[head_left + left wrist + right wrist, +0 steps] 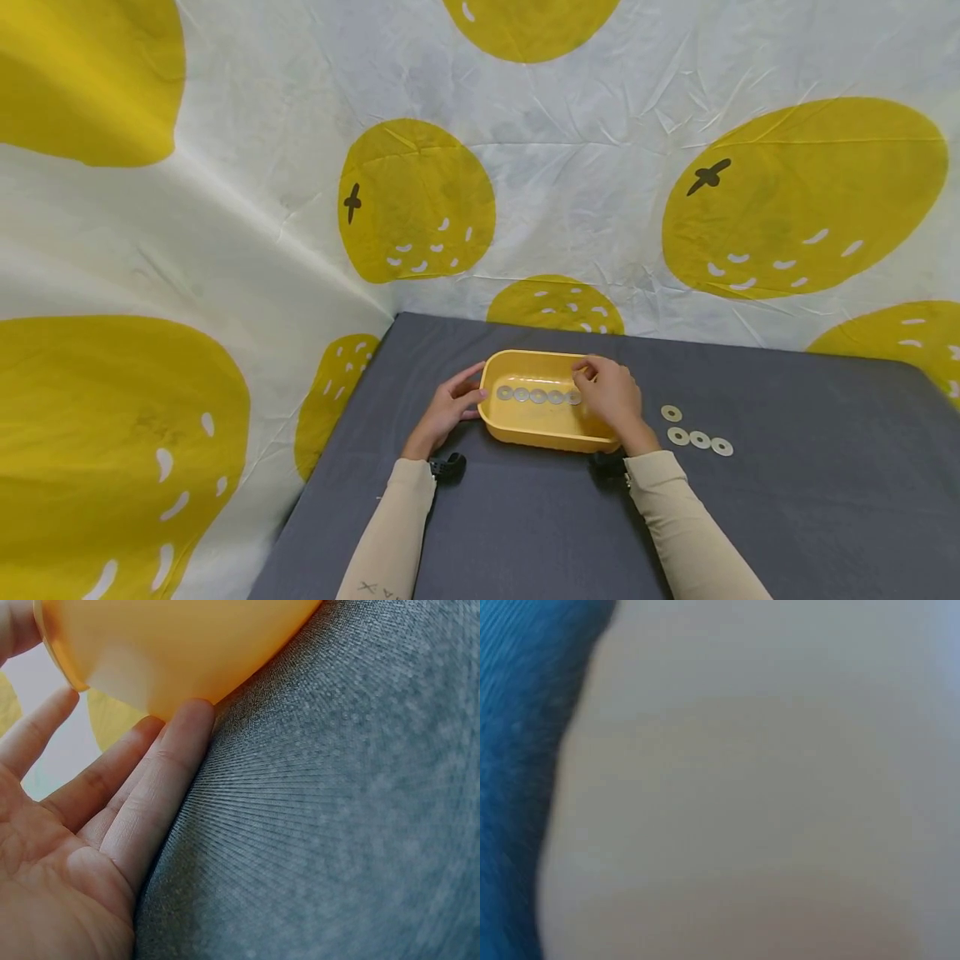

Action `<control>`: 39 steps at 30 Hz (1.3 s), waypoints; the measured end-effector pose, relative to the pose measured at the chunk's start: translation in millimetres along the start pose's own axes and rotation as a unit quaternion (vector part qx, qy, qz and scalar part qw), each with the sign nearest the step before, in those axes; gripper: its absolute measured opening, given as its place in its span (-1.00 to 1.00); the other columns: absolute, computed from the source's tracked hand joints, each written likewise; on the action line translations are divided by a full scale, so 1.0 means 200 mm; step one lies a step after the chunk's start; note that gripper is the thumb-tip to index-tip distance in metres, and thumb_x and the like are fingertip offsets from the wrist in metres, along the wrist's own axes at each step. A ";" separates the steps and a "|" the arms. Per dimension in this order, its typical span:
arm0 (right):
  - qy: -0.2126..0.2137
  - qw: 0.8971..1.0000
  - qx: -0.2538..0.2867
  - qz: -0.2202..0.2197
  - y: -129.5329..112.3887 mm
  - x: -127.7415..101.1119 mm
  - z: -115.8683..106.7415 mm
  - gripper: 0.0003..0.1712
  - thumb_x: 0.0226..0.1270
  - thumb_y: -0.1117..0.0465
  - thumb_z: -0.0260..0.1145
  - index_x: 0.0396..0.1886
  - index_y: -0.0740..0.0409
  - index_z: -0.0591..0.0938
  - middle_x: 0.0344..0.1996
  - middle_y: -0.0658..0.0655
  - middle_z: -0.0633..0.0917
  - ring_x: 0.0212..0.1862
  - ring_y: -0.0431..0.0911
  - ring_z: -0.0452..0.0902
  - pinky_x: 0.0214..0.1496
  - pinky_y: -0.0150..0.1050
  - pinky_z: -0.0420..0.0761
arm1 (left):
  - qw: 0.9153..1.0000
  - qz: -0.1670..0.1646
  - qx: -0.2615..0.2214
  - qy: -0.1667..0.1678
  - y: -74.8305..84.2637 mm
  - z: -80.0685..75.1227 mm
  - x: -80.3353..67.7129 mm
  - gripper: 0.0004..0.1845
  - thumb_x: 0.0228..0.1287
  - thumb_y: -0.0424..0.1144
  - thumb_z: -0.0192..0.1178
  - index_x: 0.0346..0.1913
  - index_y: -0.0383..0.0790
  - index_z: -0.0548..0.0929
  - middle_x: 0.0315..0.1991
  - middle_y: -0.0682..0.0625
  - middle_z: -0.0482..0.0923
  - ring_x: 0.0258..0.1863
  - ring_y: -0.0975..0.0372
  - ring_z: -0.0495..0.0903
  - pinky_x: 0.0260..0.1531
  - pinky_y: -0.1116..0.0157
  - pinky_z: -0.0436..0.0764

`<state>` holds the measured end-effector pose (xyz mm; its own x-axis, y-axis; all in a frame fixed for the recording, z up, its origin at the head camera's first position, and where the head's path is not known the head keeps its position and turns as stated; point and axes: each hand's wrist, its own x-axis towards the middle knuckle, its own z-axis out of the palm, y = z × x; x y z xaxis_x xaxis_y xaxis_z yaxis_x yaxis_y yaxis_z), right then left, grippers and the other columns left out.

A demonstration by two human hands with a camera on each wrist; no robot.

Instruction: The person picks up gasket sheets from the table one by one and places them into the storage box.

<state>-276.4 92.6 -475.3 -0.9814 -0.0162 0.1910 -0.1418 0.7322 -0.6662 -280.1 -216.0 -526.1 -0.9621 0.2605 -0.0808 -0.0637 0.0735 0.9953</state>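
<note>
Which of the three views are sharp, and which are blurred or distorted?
Head view: evenly lit, sharp, wide-angle bending at edges; tray and washers clear. Left wrist view: cloth weave sharp, left hand slightly soft. Right wrist view: wholly blurred, nothing recognizable.

A set-up recording corner, not a home: a crinkly white cloth with big yellow fruit shapes [420,200] hangs behind a grey cloth-covered table [525,517]

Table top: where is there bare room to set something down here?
Bare grey table lies between the sleeves, in front of the yellow tray, and beyond the washers toward the right edge. It is crowded at the tray, with the left hand against its side and the right hand over it.
</note>
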 end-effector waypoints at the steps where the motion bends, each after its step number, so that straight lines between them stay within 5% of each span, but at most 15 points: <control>1: 0.004 0.999 0.044 -0.003 0.02 0.00 -0.03 -0.77 0.45 0.16 0.28 -0.04 0.12 0.77 -0.40 0.11 0.74 -0.48 -0.09 0.53 -0.49 -0.27 0.49 | 1.000 0.000 0.000 -0.001 0.00 0.00 0.00 -0.38 0.40 -0.09 0.33 0.48 0.28 0.43 0.29 -0.21 0.54 0.22 -0.05 0.61 -0.02 0.16 0.77; 5: 0.002 0.991 0.136 -0.016 0.11 -0.04 -0.24 -0.72 0.52 0.17 0.29 0.06 0.23 0.70 -0.33 0.26 0.74 -0.41 0.03 0.59 -0.42 -0.32 0.58 | 1.000 0.004 0.000 -0.006 0.00 0.01 0.00 -0.37 0.41 -0.06 0.33 0.48 0.28 0.42 0.28 -0.20 0.55 0.18 0.01 0.64 -0.01 0.15 0.77; 10: -0.006 0.997 0.078 -0.010 0.28 -0.16 -0.50 -0.66 0.57 0.05 0.23 0.13 0.15 0.66 -0.38 0.12 0.69 -0.43 -0.05 0.54 -0.44 -0.27 0.54 | 1.000 0.011 0.003 0.000 -0.02 -0.01 -0.01 -0.35 0.42 -0.06 0.32 0.51 0.21 0.40 0.24 -0.17 0.56 0.11 0.11 0.67 -0.02 0.16 0.77; 16: -0.027 1.000 0.014 0.003 0.53 -0.30 -0.66 -0.63 0.57 0.06 0.23 0.14 0.22 0.65 -0.33 0.19 0.70 -0.47 -0.21 0.47 -0.47 -0.29 0.46 | 1.000 0.009 0.001 0.006 -0.02 -0.02 -0.02 -0.36 0.41 -0.06 0.33 0.51 0.22 0.41 0.21 -0.18 0.55 0.09 0.09 0.67 -0.05 0.18 0.78; 24: -0.098 0.994 -0.051 -0.009 0.74 -0.40 -0.75 -0.69 0.49 0.24 0.31 0.10 0.33 0.64 -0.32 0.12 0.70 -0.42 -0.27 0.48 -0.42 -0.32 0.47 | 1.000 0.009 -0.008 -0.001 -0.03 0.00 0.00 -0.37 0.41 -0.10 0.33 0.49 0.23 0.43 0.23 -0.25 0.53 0.16 -0.04 0.63 -0.06 0.22 0.78; 39: -0.165 0.983 -0.078 -0.006 0.82 -0.38 -0.69 -0.77 0.27 0.20 0.49 -0.18 0.22 0.67 -0.49 -0.04 0.57 -0.48 -0.32 0.33 -0.39 -0.35 0.32 | 1.000 0.012 0.008 0.002 -0.03 0.01 -0.01 -0.39 0.42 -0.11 0.32 0.48 0.27 0.44 0.19 -0.19 0.57 0.06 0.12 0.68 -0.03 0.15 0.78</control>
<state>-206.1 307.8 -498.7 -0.9721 -0.2258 -0.0635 -0.1565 0.8262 -0.5412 -277.8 -215.0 -531.4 -0.9644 0.2583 -0.0563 -0.0359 0.0828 0.9959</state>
